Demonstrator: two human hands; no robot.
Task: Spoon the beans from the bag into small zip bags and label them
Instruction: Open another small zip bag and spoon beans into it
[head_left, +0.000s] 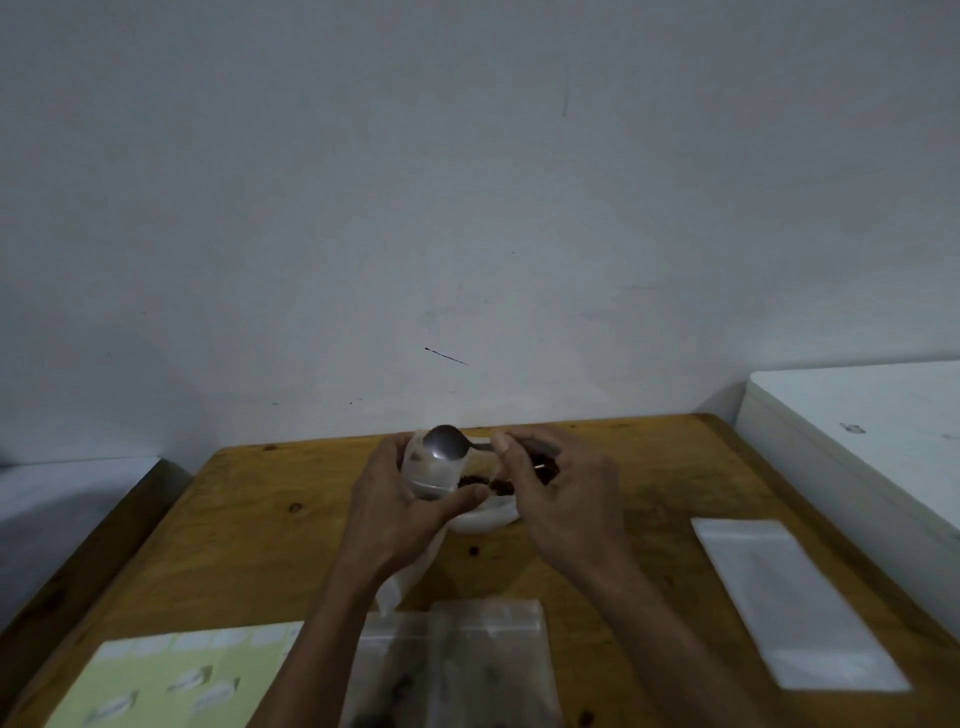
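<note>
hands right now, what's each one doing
left hand: grips a small zip bag, holding it open.
right hand: pinches the spoon by its handle.

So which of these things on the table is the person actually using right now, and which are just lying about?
In use:
left hand holding small zip bag
right hand holding spoon
beans in white bag

Lying about for now:
label sheet
clear zip bags
white packet

Glossy metal spoon (445, 442); matt wood table (270, 519).
</note>
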